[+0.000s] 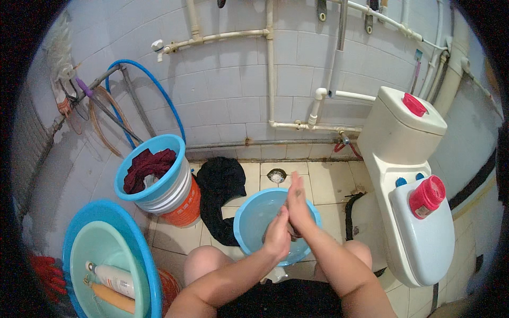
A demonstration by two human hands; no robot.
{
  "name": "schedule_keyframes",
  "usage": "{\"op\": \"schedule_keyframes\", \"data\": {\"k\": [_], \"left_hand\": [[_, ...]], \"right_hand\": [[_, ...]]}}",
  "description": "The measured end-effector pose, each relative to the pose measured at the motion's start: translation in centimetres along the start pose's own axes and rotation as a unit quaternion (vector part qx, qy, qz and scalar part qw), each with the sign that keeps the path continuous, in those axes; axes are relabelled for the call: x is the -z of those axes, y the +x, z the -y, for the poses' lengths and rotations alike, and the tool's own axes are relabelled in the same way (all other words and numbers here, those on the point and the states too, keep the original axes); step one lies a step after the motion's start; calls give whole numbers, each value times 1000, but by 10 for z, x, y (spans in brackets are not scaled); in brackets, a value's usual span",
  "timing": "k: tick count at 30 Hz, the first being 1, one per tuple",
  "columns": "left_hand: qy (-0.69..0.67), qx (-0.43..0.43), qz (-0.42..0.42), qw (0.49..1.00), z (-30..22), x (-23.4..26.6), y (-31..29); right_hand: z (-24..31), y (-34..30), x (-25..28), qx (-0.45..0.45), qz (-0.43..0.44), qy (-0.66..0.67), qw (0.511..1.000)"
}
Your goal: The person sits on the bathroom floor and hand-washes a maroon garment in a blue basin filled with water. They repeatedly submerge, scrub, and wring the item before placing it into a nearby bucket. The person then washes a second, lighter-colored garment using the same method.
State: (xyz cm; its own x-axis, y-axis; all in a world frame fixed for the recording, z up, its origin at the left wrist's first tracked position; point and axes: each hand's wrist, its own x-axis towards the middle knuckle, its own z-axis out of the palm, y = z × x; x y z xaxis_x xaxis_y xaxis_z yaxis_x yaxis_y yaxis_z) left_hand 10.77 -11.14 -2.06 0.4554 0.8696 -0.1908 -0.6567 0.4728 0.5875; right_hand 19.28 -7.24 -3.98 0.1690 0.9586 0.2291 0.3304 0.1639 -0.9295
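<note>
My left hand (277,234) and my right hand (299,203) are pressed palm against palm above a light blue basin (245,211) on the floor. The right hand's fingers point up and away, stretched flat. Against its palm, the left hand's fingers are bent and partly hidden. A small dark patch (293,232) shows between and under the hands; I cannot make out what it is. The basin appears to hold water. Close to its left edge lies a crumpled black cloth (218,193), spread over the tiles.
Left stands a white and orange bucket (183,204) under a blue basin (178,153) with dark red cloth (148,168). Stacked basins (74,249) at lower left hold a white bottle (114,279). On the right, a red jar (427,196) sits on the toilet lid (424,238). A floor drain (276,175) lies beyond my hands.
</note>
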Motion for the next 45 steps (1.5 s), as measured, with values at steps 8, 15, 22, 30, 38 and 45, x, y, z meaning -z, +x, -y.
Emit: {"op": "schedule_keyframes", "data": {"k": [8, 15, 22, 30, 38, 45], "left_hand": [[3, -10, -16, 1000, -13, 6, 2], [-20, 45, 64, 997, -42, 0, 7], [164, -113, 8, 980, -74, 7, 26], [197, -153, -69, 966, -78, 15, 33], [152, -129, -51, 979, -78, 12, 32], [92, -94, -43, 990, -81, 18, 34]], "right_hand": [[10, -15, -11, 44, 34, -107, 993], [18, 19, 38, -128, 1, 172, 977], [5, 18, 50, -124, -27, 48, 991], [22, 7, 57, -143, 35, 89, 985], [38, 2, 49, -211, 56, 385, 897], [44, 5, 53, -214, 121, 360, 900]]}}
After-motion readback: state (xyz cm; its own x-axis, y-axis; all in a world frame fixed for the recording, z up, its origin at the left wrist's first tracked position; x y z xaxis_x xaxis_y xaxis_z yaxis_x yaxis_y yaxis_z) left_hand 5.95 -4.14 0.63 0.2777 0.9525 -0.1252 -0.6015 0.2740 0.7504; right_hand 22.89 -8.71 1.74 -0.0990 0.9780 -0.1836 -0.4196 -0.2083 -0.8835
